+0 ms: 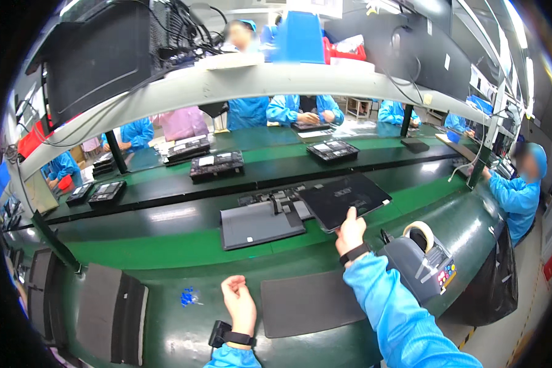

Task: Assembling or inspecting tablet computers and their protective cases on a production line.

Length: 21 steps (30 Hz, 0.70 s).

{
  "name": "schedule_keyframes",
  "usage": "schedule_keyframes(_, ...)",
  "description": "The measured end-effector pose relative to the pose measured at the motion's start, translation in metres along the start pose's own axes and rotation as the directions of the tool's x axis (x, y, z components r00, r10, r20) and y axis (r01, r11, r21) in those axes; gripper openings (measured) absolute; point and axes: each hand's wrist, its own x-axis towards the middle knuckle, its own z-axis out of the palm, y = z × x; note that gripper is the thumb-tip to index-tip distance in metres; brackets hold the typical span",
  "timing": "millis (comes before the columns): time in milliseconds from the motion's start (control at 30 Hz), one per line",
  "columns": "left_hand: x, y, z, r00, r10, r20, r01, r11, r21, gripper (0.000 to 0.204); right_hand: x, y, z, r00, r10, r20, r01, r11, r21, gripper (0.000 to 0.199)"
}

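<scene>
My right hand (351, 230) grips the near edge of a black laptop lid (343, 197), which is tilted and lies partly over an opened laptop. That opened laptop has a grey panel (260, 227) and bare internal parts (270, 196) along its far side. My left hand (240, 305) hovers above the green bench, its fingers loosely curled with nothing visible in them. It is nearest to a dark grey foam mat (310, 305) on its right. A small heap of blue pieces (189, 297) lies to its left.
A grey tape dispenser (417, 260) stands at the right. Grey foam pads (104, 313) lie at the left. Several partly assembled laptop units (216, 165) rest along the far bench. A shelf beam (300, 80) crosses above; a co-worker (521, 184) is at the right.
</scene>
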Motion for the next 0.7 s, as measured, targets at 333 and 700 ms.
schedule_keyframes(333, -0.007, 0.007, 0.001, 1.000, -0.009, 0.006, 0.008, 0.998, 0.058, 0.018, 0.108, 0.038, -0.005, 0.948, 0.175, -0.266, -0.188, 0.982, -0.024, 0.040)
schedule_keyframes(700, -0.001, -0.006, 0.002, 1.000, 0.001, 0.012, -0.003, 0.989, 0.149, 0.017, 0.081, 0.025, 0.041, 0.908, -0.151, 0.391, 0.390, -0.034, -0.920, 0.031)
